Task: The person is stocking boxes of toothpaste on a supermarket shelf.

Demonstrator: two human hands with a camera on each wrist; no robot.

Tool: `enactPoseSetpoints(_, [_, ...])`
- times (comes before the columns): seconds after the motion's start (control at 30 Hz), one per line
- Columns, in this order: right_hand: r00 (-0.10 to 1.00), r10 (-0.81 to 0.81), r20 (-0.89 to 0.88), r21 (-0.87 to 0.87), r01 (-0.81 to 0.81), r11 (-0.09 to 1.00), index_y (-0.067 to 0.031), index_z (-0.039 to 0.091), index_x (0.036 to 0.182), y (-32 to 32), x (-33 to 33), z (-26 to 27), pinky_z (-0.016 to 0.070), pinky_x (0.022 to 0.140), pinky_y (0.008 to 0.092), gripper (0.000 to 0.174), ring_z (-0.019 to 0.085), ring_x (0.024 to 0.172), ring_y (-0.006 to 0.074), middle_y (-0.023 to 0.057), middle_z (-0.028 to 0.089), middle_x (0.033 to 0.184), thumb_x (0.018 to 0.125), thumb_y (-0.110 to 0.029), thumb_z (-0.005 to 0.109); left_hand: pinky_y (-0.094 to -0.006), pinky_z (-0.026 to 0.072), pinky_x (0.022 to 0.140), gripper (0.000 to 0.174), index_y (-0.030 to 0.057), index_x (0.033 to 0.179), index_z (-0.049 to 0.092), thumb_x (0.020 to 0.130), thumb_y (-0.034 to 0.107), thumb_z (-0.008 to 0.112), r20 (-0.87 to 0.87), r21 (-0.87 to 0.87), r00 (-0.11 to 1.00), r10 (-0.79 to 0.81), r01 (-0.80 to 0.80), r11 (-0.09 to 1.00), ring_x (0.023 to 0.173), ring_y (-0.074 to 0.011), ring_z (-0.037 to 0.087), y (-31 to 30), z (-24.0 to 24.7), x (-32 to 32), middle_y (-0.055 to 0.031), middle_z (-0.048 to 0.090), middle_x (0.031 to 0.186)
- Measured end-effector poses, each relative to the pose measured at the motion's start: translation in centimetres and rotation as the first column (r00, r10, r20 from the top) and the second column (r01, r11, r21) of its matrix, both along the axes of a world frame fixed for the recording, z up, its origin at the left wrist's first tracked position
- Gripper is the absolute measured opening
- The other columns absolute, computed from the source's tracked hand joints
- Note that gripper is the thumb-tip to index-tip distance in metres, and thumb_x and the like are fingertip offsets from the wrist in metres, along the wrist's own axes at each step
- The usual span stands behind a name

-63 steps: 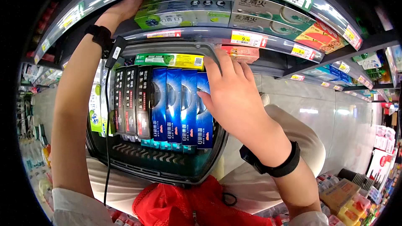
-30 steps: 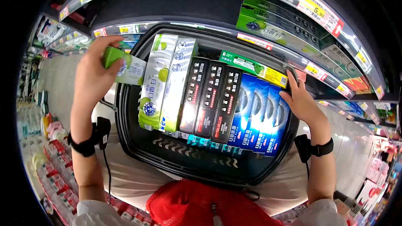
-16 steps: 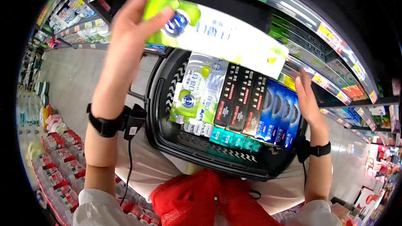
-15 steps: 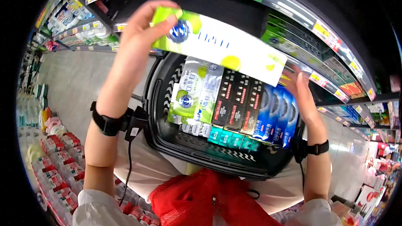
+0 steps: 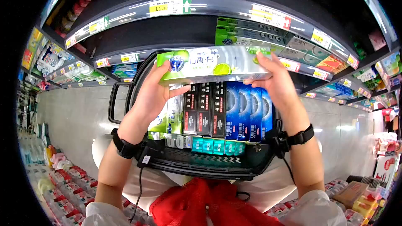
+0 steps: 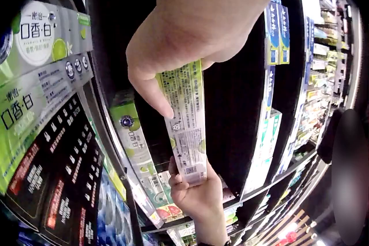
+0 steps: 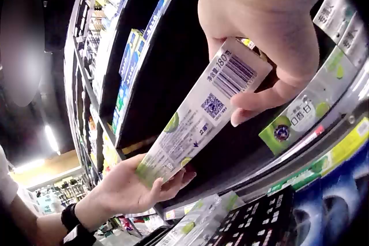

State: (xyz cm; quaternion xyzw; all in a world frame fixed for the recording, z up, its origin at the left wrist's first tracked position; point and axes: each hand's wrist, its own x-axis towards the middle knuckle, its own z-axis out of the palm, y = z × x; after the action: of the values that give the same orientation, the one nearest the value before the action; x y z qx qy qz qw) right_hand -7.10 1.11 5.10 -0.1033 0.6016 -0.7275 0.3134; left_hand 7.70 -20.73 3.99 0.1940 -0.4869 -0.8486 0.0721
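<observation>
A white and green toothpaste box [image 5: 205, 65] with a lime picture is held level above the black basket [image 5: 167, 164]. My left hand [image 5: 151, 96] grips its green end, the thumb on the front face. At the opposite end my right hand [image 5: 276, 77] pinches the box between thumb and fingers. The right wrist view shows the barcode side of the toothpaste box [image 7: 202, 110] between both hands. Below it in the basket stand black boxes [image 5: 204, 113], blue boxes [image 5: 250, 113] and teal boxes [image 5: 217, 146], with more lime toothpaste boxes [image 6: 49, 44] at the left, partly covered by my left hand.
Ahead runs a shelf with a price rail [image 5: 217, 8] and stacked green toothpaste boxes [image 5: 247, 35] at the right. The basket handle [image 5: 118, 102] juts out left over the tiled floor [image 5: 75, 104]. Red and white packs [image 5: 63, 190] lie behind at lower left.
My left hand came out of the shelf with the toothpaste box and swung it from the left to above the basket. My right hand left the basket's right rim and took the other end.
</observation>
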Motion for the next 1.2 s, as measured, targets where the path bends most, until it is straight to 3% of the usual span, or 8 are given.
enactPoseSetpoints(0.33, [0.929, -0.01, -0.371, 0.137, 0.065, 0.988, 0.0008, 0.043, 0.115, 0.8, -1.3, -0.8, 0.0465, 0.058, 0.0214, 0.048, 0.059, 0.071, 0.0116, 0.0106, 0.059, 0.093, 0.081, -0.027, 0.062, -0.0286, 0.0496, 0.071, 0.055, 0.0059, 0.139, 0.001, 0.096, 0.031, 0.026, 0.03, -0.552, 0.996, -0.089, 0.091, 0.829, 0.081, -0.0154, 0.057, 0.8, -4.5, -0.6, -0.013, 0.053, 0.102])
enactPoseSetpoints(0.47, [0.752, 0.036, -0.659, 0.226, 0.152, 0.962, -0.0004, 0.043, 0.117, 1.3, -2.1, -1.3, 0.0443, 0.068, 0.0234, 0.047, 0.054, 0.079, 0.0105, 0.01, 0.058, 0.095, 0.081, -0.024, 0.063, -0.0288, 0.0479, 0.07, 0.057, -0.0003, 0.137, 0.008, 0.094, 0.022, 0.038, 0.034, -0.765, 0.997, -0.075, 0.074, 0.64, 0.075, -0.0187, 0.058, 0.6, -5.5, -0.5, -0.015, 0.056, 0.095])
enactPoseSetpoints(0.53, [0.767, 0.086, -0.635, 0.341, 0.178, 0.923, -0.001, 0.045, 0.116, 1.6, -2.4, -0.4, 0.0411, 0.073, 0.0225, 0.043, 0.051, 0.083, 0.0116, 0.0097, 0.057, 0.099, 0.084, -0.028, 0.058, -0.0292, 0.0472, 0.069, 0.06, -0.0003, 0.136, 0.015, 0.089, 0.017, 0.049, 0.116, -0.933, 0.991, -0.073, 0.134, 0.334, 0.078, -0.0206, 0.059, 0.4, -5.1, -0.7, -0.0184, 0.055, 0.098])
enactPoseSetpoints(0.7, [0.799, -0.128, -0.588, 0.085, 0.218, 0.972, -0.0006, 0.051, 0.109, 0.7, -3.4, -1.0, 0.0361, 0.082, 0.0234, 0.04, 0.048, 0.091, 0.0125, 0.0073, 0.054, 0.101, 0.093, -0.034, 0.037, -0.0294, 0.0478, 0.067, 0.066, 0.0036, 0.134, 0.025, 0.079, 0.007, 0.061, -0.062, -0.856, 0.998, 0.025, -0.066, 0.513, 0.078, -0.022, 0.061, 0.8, -3.6, -1.3, -0.017, 0.059, 0.093])
enactPoseSetpoints(0.8, [0.87, -0.202, -0.45, -0.123, 0.164, 0.979, 0.0007, 0.051, 0.111, 0.4, -3.9, -1.4, 0.041, 0.08, 0.0262, 0.048, 0.052, 0.091, 0.0139, 0.0093, 0.054, 0.1, 0.093, -0.039, 0.031, -0.0291, 0.0493, 0.066, 0.061, 0.0061, 0.123, 0.038, 0.071, 0.001, 0.069, -0.225, -0.893, 0.974, 0.01, -0.211, 0.399, 0.081, -0.0207, 0.063, 0.7, -2.1, -1.2, -0.0157, 0.059, 0.094])
enactPoseSetpoints(1.0, [0.893, -0.158, -0.421, -0.047, 0.152, 0.987, -0.0018, 0.047, 0.116, 0.1, -2.4, -1.3, 0.0491, 0.06, 0.0255, 0.048, 0.057, 0.077, 0.0128, 0.0087, 0.056, 0.092, 0.093, -0.04, 0.029, -0.0274, 0.0497, 0.068, 0.059, 0.0075, 0.112, 0.048, 0.06, -0.007, 0.07, -0.368, -0.929, 0.926, -0.084, -0.37, -0.02, 0.087, -0.0209, 0.061, -0.9, 0.2, -0.2, -0.0087, 0.059, 0.107])
enactPoseSetpoints(1.1, [0.879, -0.107, -0.465, -0.024, 0.108, 0.994, -0.0036, 0.046, 0.117, -0.1, -1.9, -1.8, 0.0479, 0.057, 0.0236, 0.045, 0.056, 0.074, 0.0113, 0.0077, 0.056, 0.09, 0.094, -0.038, 0.029, -0.0272, 0.0498, 0.071, 0.058, 0.0078, 0.109, 0.049, 0.057, -0.011, 0.067, -0.426, -0.898, 0.894, -0.139, -0.436, -0.06, 0.095, -0.0229, 0.059, -1.9, 0.2, 0.0, -0.008, 0.058, 0.111])
enactPoseSetpoints(1.2, [0.754, -0.116, -0.647, -0.027, 0.129, 0.991, -0.0019, 0.044, 0.118, -0.2, -1.8, -2.5, 0.0394, 0.083, 0.025, 0.04, 0.052, 0.092, 0.0155, 0.0119, 0.054, 0.102, 0.094, -0.031, 0.03, -0.0294, 0.049, 0.077, 0.054, 0.0072, 0.104, 0.049, 0.057, -0.012, 0.066, -0.461, -0.872, 0.874, -0.152, -0.478, -0.107, 0.099, -0.0251, 0.058, -2.8, 0.1, -0.1, -0.0085, 0.058, 0.111])
